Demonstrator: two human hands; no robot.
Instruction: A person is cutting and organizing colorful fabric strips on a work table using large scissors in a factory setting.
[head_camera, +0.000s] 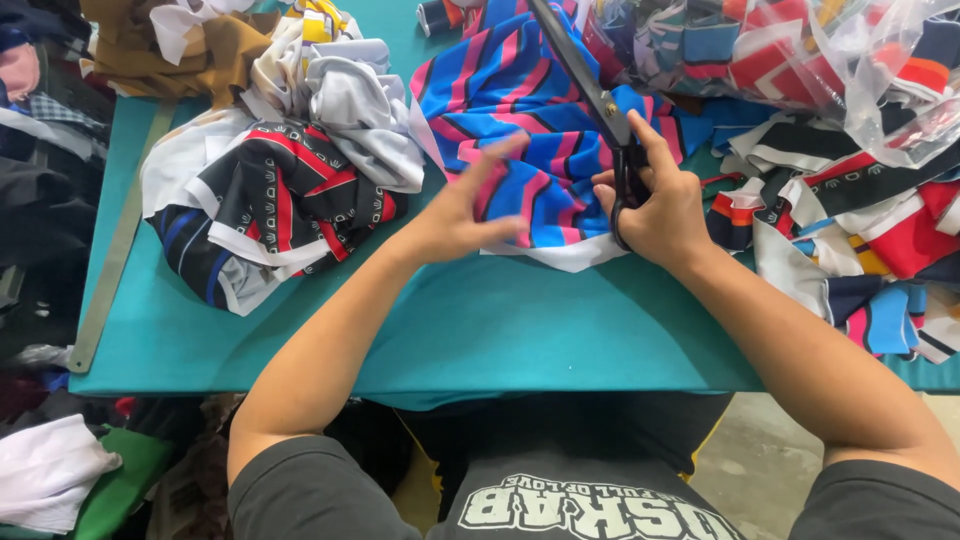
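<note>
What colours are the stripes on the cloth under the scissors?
The striped cloth is bright blue with pink and black stripes, seen in the head view.

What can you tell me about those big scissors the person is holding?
The scissors are large tailor's shears with long, dark metal blades and black handle loops. The right hand holds them by the handles, fingers through the loops. The blades look closed and point up and away to the left, passing over the blue, pink and black striped fabric on the teal table. The blade tips run out of view at the top edge.
</note>
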